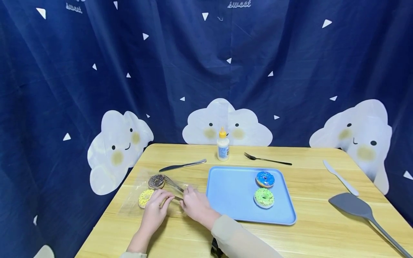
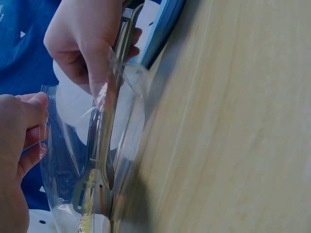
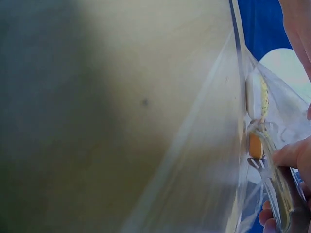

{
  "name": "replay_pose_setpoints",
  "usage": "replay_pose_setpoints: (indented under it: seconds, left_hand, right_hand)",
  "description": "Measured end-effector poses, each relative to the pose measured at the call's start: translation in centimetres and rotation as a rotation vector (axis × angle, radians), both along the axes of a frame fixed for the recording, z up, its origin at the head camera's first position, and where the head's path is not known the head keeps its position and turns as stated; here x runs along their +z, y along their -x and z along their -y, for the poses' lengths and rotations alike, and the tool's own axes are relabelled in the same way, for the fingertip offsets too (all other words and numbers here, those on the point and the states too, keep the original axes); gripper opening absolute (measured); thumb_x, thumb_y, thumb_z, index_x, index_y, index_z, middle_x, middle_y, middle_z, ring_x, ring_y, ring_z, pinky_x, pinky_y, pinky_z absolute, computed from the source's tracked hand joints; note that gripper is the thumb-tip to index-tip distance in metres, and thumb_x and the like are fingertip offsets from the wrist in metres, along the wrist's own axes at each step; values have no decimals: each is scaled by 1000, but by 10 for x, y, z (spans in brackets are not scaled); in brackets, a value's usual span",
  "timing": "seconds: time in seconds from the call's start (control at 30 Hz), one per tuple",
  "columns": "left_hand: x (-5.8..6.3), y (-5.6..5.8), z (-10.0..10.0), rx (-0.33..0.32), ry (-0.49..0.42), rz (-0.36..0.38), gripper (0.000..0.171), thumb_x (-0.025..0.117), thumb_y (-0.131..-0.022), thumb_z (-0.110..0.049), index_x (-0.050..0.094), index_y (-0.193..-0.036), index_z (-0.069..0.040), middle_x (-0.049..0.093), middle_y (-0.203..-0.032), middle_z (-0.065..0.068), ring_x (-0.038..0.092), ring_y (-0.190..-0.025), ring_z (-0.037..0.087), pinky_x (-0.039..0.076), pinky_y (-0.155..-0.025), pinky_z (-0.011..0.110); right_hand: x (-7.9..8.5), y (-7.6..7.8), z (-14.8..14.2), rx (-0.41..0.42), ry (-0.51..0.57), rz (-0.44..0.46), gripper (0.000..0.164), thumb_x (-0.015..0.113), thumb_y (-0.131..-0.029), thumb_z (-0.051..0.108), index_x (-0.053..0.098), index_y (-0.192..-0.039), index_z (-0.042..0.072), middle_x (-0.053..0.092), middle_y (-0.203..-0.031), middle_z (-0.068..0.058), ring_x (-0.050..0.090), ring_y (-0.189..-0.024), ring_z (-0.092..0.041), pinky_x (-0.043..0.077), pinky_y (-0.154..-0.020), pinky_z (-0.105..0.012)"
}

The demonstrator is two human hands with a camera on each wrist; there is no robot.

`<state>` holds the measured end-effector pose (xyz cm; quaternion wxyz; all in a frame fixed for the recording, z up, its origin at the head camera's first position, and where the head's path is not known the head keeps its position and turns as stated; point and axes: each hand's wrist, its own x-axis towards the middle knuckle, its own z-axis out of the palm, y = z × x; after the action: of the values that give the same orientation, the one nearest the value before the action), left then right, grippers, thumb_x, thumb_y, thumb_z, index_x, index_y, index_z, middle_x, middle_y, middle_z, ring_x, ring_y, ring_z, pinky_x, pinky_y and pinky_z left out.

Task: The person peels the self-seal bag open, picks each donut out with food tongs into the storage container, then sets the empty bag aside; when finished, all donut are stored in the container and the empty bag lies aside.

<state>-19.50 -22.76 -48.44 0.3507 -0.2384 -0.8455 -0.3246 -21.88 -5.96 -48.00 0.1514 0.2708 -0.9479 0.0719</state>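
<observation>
My left hand (image 1: 155,212) pinches the rim of a clear plastic bag (image 2: 60,165) between thumb and fingers. Metal tongs (image 1: 174,184) are held in my right hand (image 1: 197,207), and their slotted end (image 2: 99,191) reaches into the bag. Inside lie a doughnut with yellow icing (image 1: 145,197) and a dark brown one with sprinkles (image 1: 156,181). In the left wrist view the tongs' tips are close to the yellow doughnut (image 2: 95,223); whether they grip one cannot be told.
Right of my hands sits a blue tray (image 1: 230,193) with a blue doughnut (image 1: 265,179) and a green doughnut (image 1: 264,198). Around it lie a dark knife (image 1: 182,165), a fork (image 1: 267,159), a light knife (image 1: 340,177) and a grey spatula (image 1: 351,206). A yellow-capped bottle (image 1: 223,147) stands behind.
</observation>
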Motion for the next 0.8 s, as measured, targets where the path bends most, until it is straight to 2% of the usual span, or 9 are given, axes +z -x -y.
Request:
replay_pose_setpoints:
  seconds: [0.27,0.5,0.67,0.8]
  left_hand:
    - [1,1,1,13,8,-12,17,75,-73,1,68,-85,-8,61,-86,-2,57,-81,17,42,-82,12]
    - [4,1,0,26,10,-4,15,74,-74,1,68,-86,-7,61,-87,-1,56,-82,17,42,-82,13]
    - [4,3,-1,37,19,-23,15,74,-74,1,68,-86,-6,61,-87,0,57,-84,17,43,-83,14]
    - [5,4,0,32,14,-29,16,73,-74,2,68,-86,-6,61,-87,0,58,-82,17,44,-82,14]
  right_hand:
    - [3,-1,-10,30,-27,-25,32,62,-87,38,63,-94,7,55,-84,-1,55,-66,-13,46,-44,-22]
    - [12,-6,-27,56,-42,-54,33,62,-87,36,65,-99,6,57,-85,-1,55,-64,-11,47,-45,-22]
    - [15,-12,-42,82,-30,-58,37,62,-87,34,64,-107,3,60,-93,-4,58,-70,-13,50,-50,-23]
    - [16,-18,-55,95,9,-57,34,64,-86,33,62,-102,3,56,-87,-4,54,-66,-12,49,-48,-23]
